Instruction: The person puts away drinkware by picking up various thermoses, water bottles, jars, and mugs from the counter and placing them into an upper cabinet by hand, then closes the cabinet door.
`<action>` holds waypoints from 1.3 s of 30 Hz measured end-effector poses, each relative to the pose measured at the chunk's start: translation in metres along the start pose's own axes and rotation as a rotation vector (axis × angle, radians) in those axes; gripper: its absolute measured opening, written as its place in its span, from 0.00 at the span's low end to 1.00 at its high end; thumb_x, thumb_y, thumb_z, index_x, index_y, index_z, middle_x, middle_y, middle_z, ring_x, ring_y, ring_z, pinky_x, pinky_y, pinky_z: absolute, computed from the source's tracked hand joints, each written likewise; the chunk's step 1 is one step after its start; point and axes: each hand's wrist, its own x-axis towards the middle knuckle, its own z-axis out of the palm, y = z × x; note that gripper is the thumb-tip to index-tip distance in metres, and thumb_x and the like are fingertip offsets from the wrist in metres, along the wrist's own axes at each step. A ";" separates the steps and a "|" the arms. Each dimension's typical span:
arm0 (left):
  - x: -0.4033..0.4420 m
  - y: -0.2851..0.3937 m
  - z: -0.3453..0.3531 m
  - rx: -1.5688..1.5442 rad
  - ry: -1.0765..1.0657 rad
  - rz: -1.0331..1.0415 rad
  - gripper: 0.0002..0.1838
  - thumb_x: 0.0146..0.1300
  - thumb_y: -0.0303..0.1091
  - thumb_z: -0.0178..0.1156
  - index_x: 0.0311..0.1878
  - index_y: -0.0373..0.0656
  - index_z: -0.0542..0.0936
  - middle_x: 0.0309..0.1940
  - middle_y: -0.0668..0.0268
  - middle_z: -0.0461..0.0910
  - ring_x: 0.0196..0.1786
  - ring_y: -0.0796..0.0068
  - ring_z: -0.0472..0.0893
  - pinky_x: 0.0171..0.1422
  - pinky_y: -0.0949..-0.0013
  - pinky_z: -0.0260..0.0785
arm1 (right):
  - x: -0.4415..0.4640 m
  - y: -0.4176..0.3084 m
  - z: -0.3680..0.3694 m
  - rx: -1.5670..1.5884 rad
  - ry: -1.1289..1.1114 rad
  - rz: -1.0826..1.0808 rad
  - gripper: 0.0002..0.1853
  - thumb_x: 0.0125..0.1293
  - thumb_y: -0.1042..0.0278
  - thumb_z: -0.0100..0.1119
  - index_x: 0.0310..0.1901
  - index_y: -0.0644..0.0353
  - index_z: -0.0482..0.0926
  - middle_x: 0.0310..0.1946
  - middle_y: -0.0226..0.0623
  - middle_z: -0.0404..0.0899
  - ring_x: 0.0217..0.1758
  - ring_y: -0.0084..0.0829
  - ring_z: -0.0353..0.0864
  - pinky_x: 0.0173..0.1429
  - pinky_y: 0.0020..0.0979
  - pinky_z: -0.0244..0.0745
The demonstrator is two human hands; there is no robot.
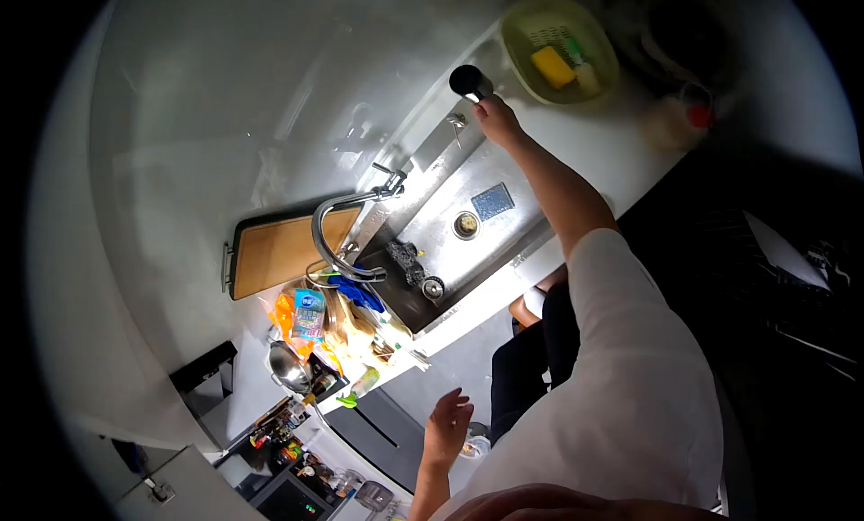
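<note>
My right hand (497,121) is stretched out past the far right end of the sink. Its fingers are closed on the handle of a black round cup-like thing (467,80), whose exact kind I cannot make out. Below that arm lies the steel sink (441,202), with a blue-grey sponge-like pad (493,201) beside the drain (466,225). Dark mesh-like stuff (407,262) and a round metal strainer (433,288) sit at the sink's left end. My left hand (447,424) hangs in front of the counter, fingers loosely bent and apart, holding nothing.
The curved faucet (328,220) arches over the sink's left part. A green basket (515,53) with a yellow sponge (553,67) stands right of my right hand. A cutting board (288,251) leans on the wall. Packets (309,314) and a metal pot (288,368) crowd the left counter.
</note>
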 end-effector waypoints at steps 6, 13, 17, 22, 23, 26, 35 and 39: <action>0.006 0.051 -0.022 0.214 0.022 0.329 0.20 0.69 0.35 0.69 0.60 0.37 0.81 0.41 0.59 0.87 0.36 0.71 0.83 0.43 0.67 0.77 | -0.103 -0.105 -0.160 0.134 -0.122 -0.148 0.05 0.73 0.69 0.63 0.41 0.60 0.84 0.40 0.45 0.82 0.45 0.48 0.83 0.52 0.43 0.78; 0.000 0.223 -0.063 -0.153 0.064 0.477 0.37 0.68 0.44 0.71 0.73 0.34 0.69 0.57 0.47 0.82 0.48 0.61 0.88 0.50 0.62 0.81 | -0.187 -0.300 -0.315 0.073 -0.420 -0.242 0.06 0.75 0.70 0.60 0.42 0.61 0.84 0.40 0.44 0.79 0.45 0.48 0.81 0.51 0.42 0.76; -0.037 0.286 -0.082 0.028 0.281 0.535 0.54 0.60 0.60 0.74 0.79 0.36 0.60 0.67 0.40 0.74 0.64 0.48 0.79 0.65 0.54 0.74 | -0.232 -0.362 -0.342 0.076 -0.528 -0.316 0.06 0.74 0.68 0.59 0.44 0.62 0.81 0.42 0.49 0.78 0.47 0.52 0.80 0.53 0.47 0.75; -0.100 0.321 -0.130 0.233 0.447 0.633 0.52 0.55 0.60 0.76 0.75 0.40 0.65 0.58 0.40 0.76 0.58 0.38 0.81 0.61 0.46 0.77 | -0.231 -0.486 -0.368 0.225 -0.551 -0.470 0.05 0.72 0.71 0.63 0.41 0.64 0.80 0.38 0.48 0.78 0.44 0.53 0.80 0.50 0.45 0.76; -0.109 0.323 -0.142 0.212 0.485 0.632 0.50 0.55 0.59 0.76 0.73 0.40 0.67 0.58 0.41 0.76 0.56 0.38 0.83 0.58 0.45 0.79 | -0.227 -0.507 -0.373 0.168 -0.575 -0.475 0.06 0.72 0.71 0.62 0.40 0.65 0.80 0.37 0.48 0.79 0.44 0.53 0.81 0.50 0.45 0.76; -0.138 0.324 -0.166 0.215 0.625 0.632 0.46 0.54 0.57 0.75 0.69 0.40 0.70 0.56 0.41 0.76 0.52 0.38 0.84 0.53 0.45 0.81 | -0.225 -0.551 -0.378 0.168 -0.575 -0.567 0.07 0.73 0.72 0.62 0.38 0.66 0.81 0.38 0.47 0.80 0.43 0.51 0.81 0.48 0.44 0.77; -0.214 0.350 -0.205 0.078 0.841 0.828 0.42 0.56 0.51 0.76 0.68 0.38 0.72 0.56 0.44 0.76 0.54 0.42 0.83 0.56 0.50 0.80 | -0.225 -0.593 -0.418 0.645 -0.452 -0.174 0.16 0.76 0.72 0.61 0.60 0.64 0.71 0.50 0.41 0.79 0.48 0.30 0.86 0.52 0.33 0.83; -0.241 0.368 -0.222 0.035 0.863 0.940 0.40 0.57 0.50 0.75 0.68 0.38 0.72 0.56 0.45 0.76 0.55 0.45 0.83 0.56 0.52 0.79 | -0.205 -0.640 -0.452 0.984 -0.804 0.414 0.18 0.80 0.56 0.58 0.55 0.66 0.77 0.40 0.42 0.87 0.41 0.32 0.88 0.47 0.32 0.84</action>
